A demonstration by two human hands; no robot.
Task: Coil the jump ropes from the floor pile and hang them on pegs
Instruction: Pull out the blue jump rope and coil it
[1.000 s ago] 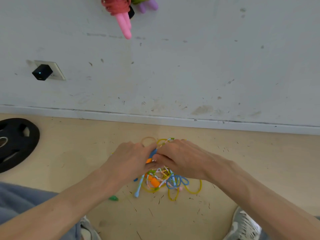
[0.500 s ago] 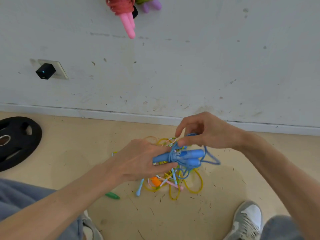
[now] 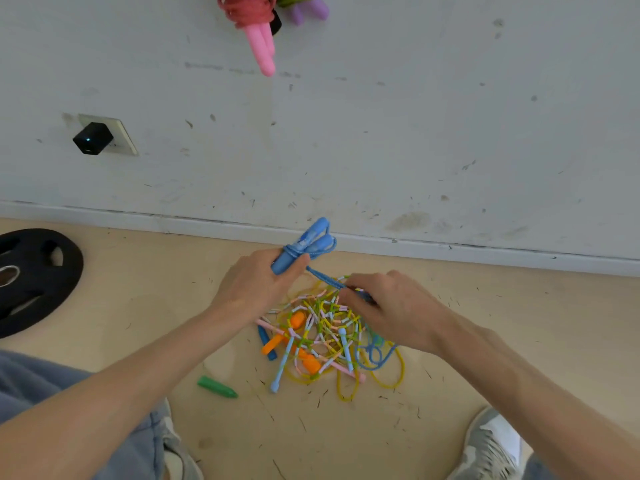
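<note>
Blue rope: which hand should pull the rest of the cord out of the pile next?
Right. The right hand pinches the blue cord at the edge of the pile, so it can draw the slack out. The left hand is busy gripping the blue handles, held up off the floor.

— What does the left hand [image 3: 256, 285] hold?
— Two blue handles [image 3: 304, 245], cord wound round them, tips raised toward the wall [image 3: 415, 116].
— And the right hand [image 3: 391, 306]?
— It pinches the blue cord [image 3: 322, 277] just above the tangled pile [image 3: 322, 334] on the floor [image 3: 138, 306]. A green handle [image 3: 216, 386] lies apart from it. A pink coil [image 3: 247, 10] hangs on the wall.
</note>
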